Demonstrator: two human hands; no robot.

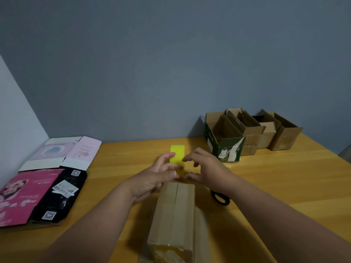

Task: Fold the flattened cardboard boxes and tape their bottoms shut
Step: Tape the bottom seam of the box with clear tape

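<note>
Brown box (173, 215) lies on the desk (284, 177) dead centre, closed flaps up, centre seam running away from the camera; yellow tape roll (177, 160) stands just past its far end, between both hands.

Left hand (152, 179) holds the roll's near side, fingers curled lightly on it, thumb up by the top edge; right hand (203, 168) sits narrow at the roll's right edge, fingertips pinched together, looks like it's picking at the loose tape end; can't tell whether it has it yet.

Step in hand, by my read: free the tape end, then lay a strip along the seam.

Doing it well:
- anchor the roll with the left so it can't spin while the right peels;
- start the strip on the far wall of the box, not at the seam edge, so it wraps over the corner;
- keep tape centred on the seam, equal share on each flap;
- press flaps butted together before sticking; gap now means a weak bottom;
- smooth from far end toward the near end, no bubbles.

Black scissors (220, 199) lie just right of the box, partly under the right forearm; near enough for the cut.

Finished boxes (252, 133) stand far right; flattened cartons (47, 179) wait on the left.
</note>
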